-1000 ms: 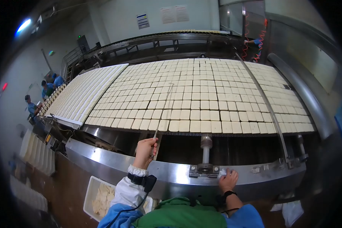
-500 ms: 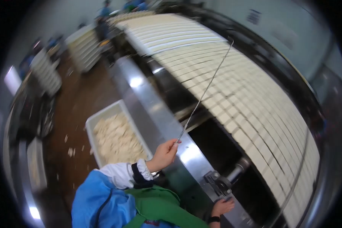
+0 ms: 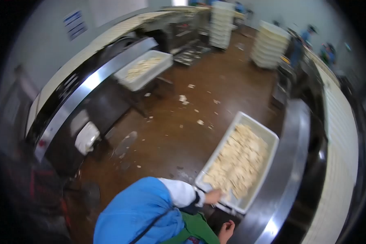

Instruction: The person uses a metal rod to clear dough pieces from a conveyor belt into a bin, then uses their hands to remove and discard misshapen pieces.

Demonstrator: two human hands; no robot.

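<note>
My left hand (image 3: 214, 197) is at the near end of a white bin (image 3: 220, 153), by its inner edge; its fingers are blurred, and whether they hold anything cannot be made out. The bin holds a heap of pale, flat dough-like pieces (image 3: 242, 158). Lower down, my right hand (image 3: 227, 230) is beside the metal ledge (image 3: 281, 179), fingers loosely curled and apart, with nothing visible in them.
A conveyor with pale sheets (image 3: 341, 142) runs along the right. Another white bin (image 3: 144, 70) stands at the back left. Stacked trays (image 3: 270, 44) and people (image 3: 309, 34) are at the back. Scraps lie on the brown floor (image 3: 171, 134).
The view has swung left, away from the conveyor. My left hand has gone from above the ledge to the bin's near end; the thin rod it held no longer shows. My right hand has left the metal fitting.
</note>
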